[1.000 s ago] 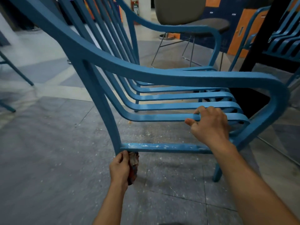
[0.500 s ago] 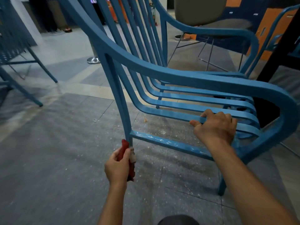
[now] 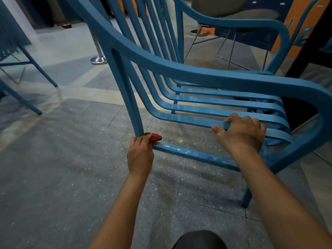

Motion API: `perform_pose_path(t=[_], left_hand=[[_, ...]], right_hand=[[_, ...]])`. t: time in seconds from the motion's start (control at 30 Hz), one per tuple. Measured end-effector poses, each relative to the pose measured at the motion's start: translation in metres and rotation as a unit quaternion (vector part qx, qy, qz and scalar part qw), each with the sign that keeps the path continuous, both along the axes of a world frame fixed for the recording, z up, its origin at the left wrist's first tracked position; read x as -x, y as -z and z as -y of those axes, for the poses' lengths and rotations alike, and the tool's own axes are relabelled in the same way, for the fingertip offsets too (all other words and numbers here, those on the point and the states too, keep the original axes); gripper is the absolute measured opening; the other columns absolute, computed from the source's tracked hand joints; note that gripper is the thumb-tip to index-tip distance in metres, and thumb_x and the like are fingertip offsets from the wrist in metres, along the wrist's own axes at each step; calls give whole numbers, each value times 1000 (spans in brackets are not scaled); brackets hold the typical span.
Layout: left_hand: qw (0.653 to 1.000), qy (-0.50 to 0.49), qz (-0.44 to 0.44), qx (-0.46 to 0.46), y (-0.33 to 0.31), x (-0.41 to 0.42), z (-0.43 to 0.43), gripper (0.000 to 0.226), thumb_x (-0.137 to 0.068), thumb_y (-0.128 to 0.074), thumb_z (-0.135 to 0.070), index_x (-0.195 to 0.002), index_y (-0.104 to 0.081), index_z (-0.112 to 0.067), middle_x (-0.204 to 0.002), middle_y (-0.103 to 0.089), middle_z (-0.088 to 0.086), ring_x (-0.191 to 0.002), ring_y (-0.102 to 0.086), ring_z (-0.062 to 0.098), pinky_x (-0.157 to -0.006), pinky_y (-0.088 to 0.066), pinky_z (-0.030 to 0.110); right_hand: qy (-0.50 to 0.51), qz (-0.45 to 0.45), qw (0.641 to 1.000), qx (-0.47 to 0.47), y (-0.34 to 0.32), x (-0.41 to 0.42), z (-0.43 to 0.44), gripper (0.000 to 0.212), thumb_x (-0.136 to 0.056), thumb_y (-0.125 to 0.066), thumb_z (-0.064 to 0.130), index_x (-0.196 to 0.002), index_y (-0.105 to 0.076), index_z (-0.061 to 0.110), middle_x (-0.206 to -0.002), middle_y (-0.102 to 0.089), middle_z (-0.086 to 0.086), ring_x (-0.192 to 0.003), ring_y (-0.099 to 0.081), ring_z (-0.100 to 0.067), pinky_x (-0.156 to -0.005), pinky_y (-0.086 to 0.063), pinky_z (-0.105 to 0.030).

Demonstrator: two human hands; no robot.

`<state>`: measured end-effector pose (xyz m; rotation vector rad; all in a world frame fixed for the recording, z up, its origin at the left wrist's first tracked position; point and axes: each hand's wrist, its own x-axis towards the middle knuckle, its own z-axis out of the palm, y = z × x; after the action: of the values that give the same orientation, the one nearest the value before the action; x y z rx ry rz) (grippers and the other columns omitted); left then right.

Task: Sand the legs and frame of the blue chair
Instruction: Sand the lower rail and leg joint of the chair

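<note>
two hands are on the blue chair [image 3: 197, 76], set apart from each other. head view only.

- the chair stands side-on, filling the centre and right of the frame, with its near armrest arching over both hands.
- left hand [image 3: 140, 155]: fingers are curled round a folded red sanding piece [image 3: 154, 137], which is pressed into the corner where the rear leg [image 3: 131, 105] meets the lower side rail [image 3: 194, 155]. the leg's foot is hidden behind this hand.
- right hand [image 3: 241, 135]: clamped on the nearest seat slat [image 3: 188, 120], fingers over the top and thumb pointing left along its edge.
- the rail runs to the right from the left hand and passes under the right forearm. pale scuffs and bare patches show along its top.
- the near front leg [image 3: 246, 198] touches the floor [image 3: 53, 177] behind the right forearm.
- open room: dust-flecked grey floor lies left of the rear leg and in front of the rail.
- bounds: another blue chair [image 3: 27, 62] stands far left, a chrome post base [image 3: 98, 60] sits behind, and a grey chair [image 3: 233, 15] is beyond the backrest.
</note>
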<state>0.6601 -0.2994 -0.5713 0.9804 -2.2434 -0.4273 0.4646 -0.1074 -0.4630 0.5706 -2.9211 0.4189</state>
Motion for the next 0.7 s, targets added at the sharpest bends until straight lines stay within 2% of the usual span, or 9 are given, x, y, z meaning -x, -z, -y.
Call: perform_pose_path(t=[0.13,0.23,0.33,0.4,0.47,0.57,0.6,0.63,0.7], left_hand=[[992,-16,-47,-115,10,1,-1,28,-105,-58,-35,-129,-74,-35,-117,-65,-5,-106,-56,12,-98,-58,38],[985,-47,-58,-154,13,4,-3,31,-107,-56,-40,-131,-71,-30,-108,-56,-1,-96,-54,12,-94,-58,39],[987,-16,-58,-147,14,7,-20,31,-108,-55,-40,-130,-71,-25,-105,-58,-2,-93,-56,13,-87,-55,33],[986,-2,-55,-158,13,12,-32,33,-108,-54,-41,-127,-72,-22,-105,-61,-1,-92,-62,16,-85,-59,35],[983,1,-47,-179,9,17,-40,32,-108,-52,-44,-120,-73,-22,-97,-66,-1,-86,-68,16,-77,-64,40],[972,7,-77,-223,-3,16,-33,22,-108,-50,-48,-96,-66,-40,-81,-67,-9,-66,-71,7,-52,-60,24],[971,-4,-89,-223,-7,14,-24,20,-108,-50,-48,-93,-62,-42,-80,-68,-8,-64,-71,7,-50,-59,22],[974,-23,-88,-206,-11,12,-13,17,-108,-50,-48,-97,-62,-41,-84,-69,-5,-66,-70,9,-52,-57,22],[983,-69,-61,-157,-11,9,4,28,-108,-51,-47,-115,-69,-27,-99,-66,3,-80,-65,14,-62,-50,20]], right_hand=[[-3,12,1000,14,-2,0,-2,50,-90,-59,75,-118,-66,34,-118,-64,-6,-118,-53,-32,-104,-36,-45],[-3,16,1000,14,-3,0,-2,49,-90,-60,74,-118,-66,33,-118,-65,-6,-119,-53,-31,-105,-35,-45],[-1,20,1000,18,-4,-2,-2,49,-91,-61,73,-118,-67,33,-118,-64,-6,-119,-53,-31,-105,-35,-45],[-1,24,1000,19,-4,-3,-2,49,-91,-61,72,-119,-67,32,-118,-64,-6,-119,-52,-31,-106,-35,-46],[-9,30,999,23,-4,-4,-4,50,-93,-60,72,-123,-67,33,-120,-62,-5,-120,-51,-30,-108,-35,-46],[-39,49,996,56,0,-7,-17,54,-97,-57,67,-140,-62,33,-132,-59,-4,-130,-48,-30,-115,-34,-46],[-54,51,995,68,2,-9,-23,55,-99,-57,64,-146,-59,34,-138,-58,-4,-135,-46,-30,-119,-33,-45],[-66,51,994,77,5,-11,-29,57,-101,-56,60,-151,-54,34,-146,-56,-5,-140,-43,-30,-122,-30,-45],[-81,52,991,89,7,-13,-36,57,-105,-54,52,-158,-46,32,-157,-50,-5,-150,-36,-30,-129,-20,-43]])
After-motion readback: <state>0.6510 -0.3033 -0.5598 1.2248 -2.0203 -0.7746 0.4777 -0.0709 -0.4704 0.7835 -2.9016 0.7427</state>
